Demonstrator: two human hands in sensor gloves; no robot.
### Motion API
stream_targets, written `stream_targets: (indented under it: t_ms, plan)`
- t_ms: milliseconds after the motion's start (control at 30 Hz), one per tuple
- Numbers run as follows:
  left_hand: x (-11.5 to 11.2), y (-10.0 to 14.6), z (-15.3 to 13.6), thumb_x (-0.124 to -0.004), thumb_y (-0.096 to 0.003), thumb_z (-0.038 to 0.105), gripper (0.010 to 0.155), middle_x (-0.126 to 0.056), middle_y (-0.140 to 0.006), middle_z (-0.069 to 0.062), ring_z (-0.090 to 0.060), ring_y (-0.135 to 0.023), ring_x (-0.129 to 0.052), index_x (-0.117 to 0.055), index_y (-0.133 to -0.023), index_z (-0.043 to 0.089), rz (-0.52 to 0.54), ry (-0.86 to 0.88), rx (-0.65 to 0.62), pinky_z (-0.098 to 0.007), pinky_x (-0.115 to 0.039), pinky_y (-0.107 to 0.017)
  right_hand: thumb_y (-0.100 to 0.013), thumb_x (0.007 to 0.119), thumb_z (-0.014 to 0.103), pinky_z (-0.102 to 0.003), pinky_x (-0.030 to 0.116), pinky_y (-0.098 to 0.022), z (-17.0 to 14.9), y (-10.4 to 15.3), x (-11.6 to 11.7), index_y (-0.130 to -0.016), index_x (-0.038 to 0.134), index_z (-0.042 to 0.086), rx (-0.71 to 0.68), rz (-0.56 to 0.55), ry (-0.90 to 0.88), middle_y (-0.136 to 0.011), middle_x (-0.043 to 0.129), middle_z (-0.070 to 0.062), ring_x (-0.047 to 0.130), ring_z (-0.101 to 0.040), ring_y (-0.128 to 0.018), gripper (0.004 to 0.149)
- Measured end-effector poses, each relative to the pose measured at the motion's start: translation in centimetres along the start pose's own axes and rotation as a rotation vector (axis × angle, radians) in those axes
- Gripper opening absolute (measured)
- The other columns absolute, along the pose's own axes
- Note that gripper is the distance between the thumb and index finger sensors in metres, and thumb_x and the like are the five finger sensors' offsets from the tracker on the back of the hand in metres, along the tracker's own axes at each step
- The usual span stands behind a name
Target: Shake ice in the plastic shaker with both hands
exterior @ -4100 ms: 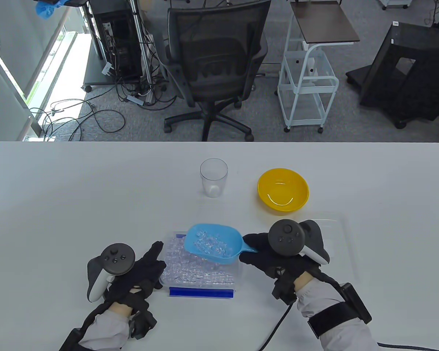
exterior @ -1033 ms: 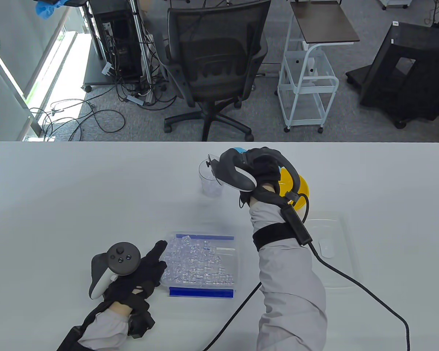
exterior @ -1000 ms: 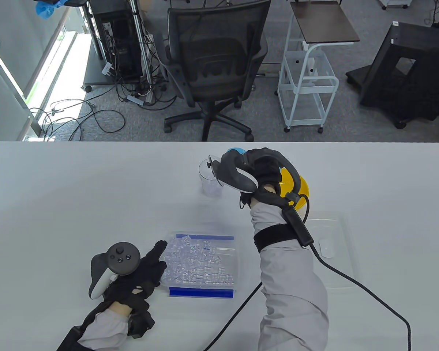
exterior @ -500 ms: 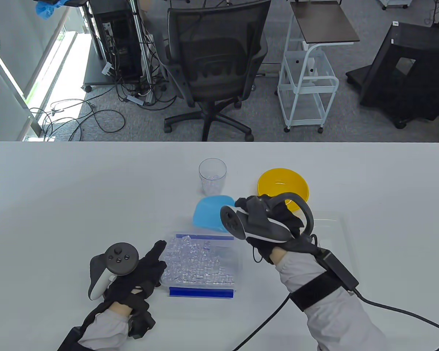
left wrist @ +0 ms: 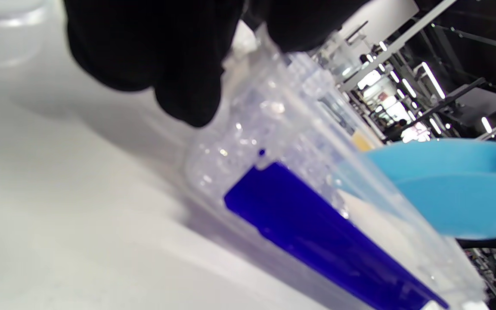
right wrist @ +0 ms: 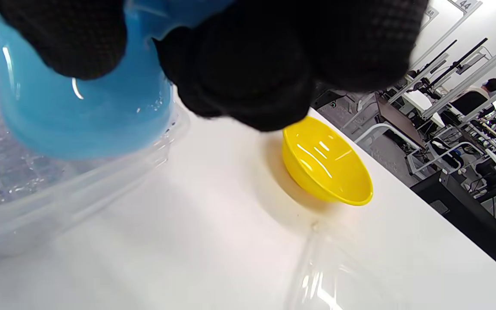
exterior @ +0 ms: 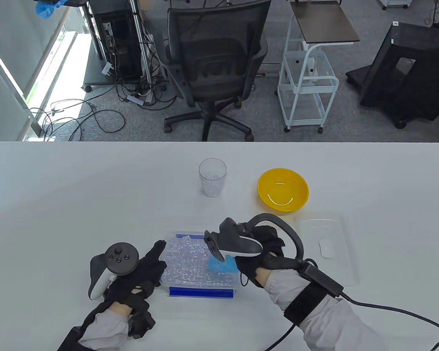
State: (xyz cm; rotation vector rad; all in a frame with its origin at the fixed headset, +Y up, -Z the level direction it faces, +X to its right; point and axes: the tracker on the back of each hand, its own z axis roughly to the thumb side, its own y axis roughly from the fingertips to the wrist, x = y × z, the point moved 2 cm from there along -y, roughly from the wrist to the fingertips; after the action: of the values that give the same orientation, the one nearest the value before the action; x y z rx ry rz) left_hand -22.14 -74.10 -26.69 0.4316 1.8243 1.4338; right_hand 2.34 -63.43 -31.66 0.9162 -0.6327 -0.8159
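The clear plastic shaker cup (exterior: pixel 212 177) stands upright at mid table with a little ice in its bottom. Nearer me sits the clear ice container (exterior: pixel 190 263), full of ice cubes, with blue clips on its near and far sides. My right hand (exterior: pixel 256 252) grips the blue scoop (exterior: pixel 221 265) by its handle, and the scoop's bowl dips into the container's right part. In the right wrist view the scoop (right wrist: pixel 84 116) lies over the ice. My left hand (exterior: pixel 146 263) rests with straight fingers (left wrist: pixel 187 86) against the container's left wall (left wrist: pixel 282 129).
A yellow bowl (exterior: pixel 282 190) stands right of the cup, also seen as the bowl (right wrist: pixel 325 168) beyond the scoop. A clear lid (exterior: pixel 327 248) lies flat at the right of the container. An office chair and a white cart stand beyond the table's far edge.
My right hand has come back from the cup with the scoop and lowered it into the ice container. The cup now holds some ice. The left hand has not moved.
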Motion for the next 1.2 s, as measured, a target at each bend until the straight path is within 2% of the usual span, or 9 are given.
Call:
stream_targets:
  t_ms: [67, 167, 367, 633, 833, 1200]
  plan:
    - [0.0, 0.0, 0.0, -0.069, -0.0695, 0.030, 0.065, -0.081, -0.099, -0.032, -0.032, -0.068, -0.097, -0.038, -0.122, 0.006, -0.002, 0.001, 0.002, -0.050, -0.086, -0.052, -0.046, 0.084, 0.046, -0.046, 0.087, -0.033, 0.0, -0.4, 0.2, -0.089, 0.081, 0.012, 0.013, -0.012, -0.021, -0.068, 0.096, -0.012, 0.101, -0.023, -0.038, 0.054]
    - [0.0, -0.1, 0.0, -0.069, -0.0695, 0.030, 0.063, -0.081, -0.099, -0.032, -0.032, -0.068, -0.097, -0.045, -0.119, 0.000, -0.011, 0.005, 0.000, -0.050, -0.086, -0.052, -0.045, 0.084, 0.046, -0.045, 0.087, -0.032, 0.2, -0.8, 0.7, -0.088, 0.082, 0.012, 0.000, -0.067, -0.019, -0.067, 0.097, -0.012, 0.101, -0.022, -0.036, 0.054]
    - [0.0, -0.1, 0.0, -0.069, -0.0694, 0.030, 0.062, -0.081, -0.098, -0.032, -0.032, -0.069, -0.097, -0.047, -0.119, 0.000, -0.009, 0.015, -0.001, -0.051, -0.086, -0.052, -0.043, 0.084, 0.047, -0.045, 0.087, -0.033, 0.0, -1.0, 2.2, -0.087, 0.082, 0.014, -0.050, -0.207, -0.073, -0.066, 0.097, -0.010, 0.100, -0.021, -0.037, 0.054]
    - [0.1, -0.2, -0.1, -0.070, -0.0695, 0.030, 0.061, -0.081, -0.099, -0.032, -0.032, -0.069, -0.097, -0.047, -0.119, 0.002, -0.014, 0.031, -0.001, -0.051, -0.085, -0.053, -0.042, 0.084, 0.047, -0.044, 0.087, -0.032, 1.1, -2.7, 5.5, -0.085, 0.083, 0.015, -0.099, -0.343, -0.189, -0.065, 0.097, -0.009, 0.100, -0.021, -0.036, 0.053]
    - [0.1, -0.2, -0.2, -0.070, -0.0695, 0.030, 0.061, -0.082, -0.098, -0.031, -0.032, -0.069, -0.097, -0.047, -0.119, 0.002, -0.019, 0.039, -0.001, -0.051, -0.085, -0.053, -0.041, 0.084, 0.047, -0.044, 0.087, -0.032, 2.5, -3.2, 5.6, -0.084, 0.082, 0.016, -0.129, -0.453, -0.214, -0.065, 0.097, -0.007, 0.100, -0.019, -0.035, 0.053]
    - [0.1, -0.1, -0.2, -0.069, -0.0697, 0.031, 0.061, -0.082, -0.097, -0.031, -0.033, -0.069, -0.097, -0.047, -0.120, 0.003, -0.024, 0.052, 0.007, -0.052, -0.085, -0.053, -0.041, 0.084, 0.046, -0.042, 0.086, -0.032, 1.3, -3.5, 7.0, -0.084, 0.082, 0.017, -0.165, -0.435, -0.368, -0.065, 0.096, -0.005, 0.098, -0.018, -0.035, 0.052]
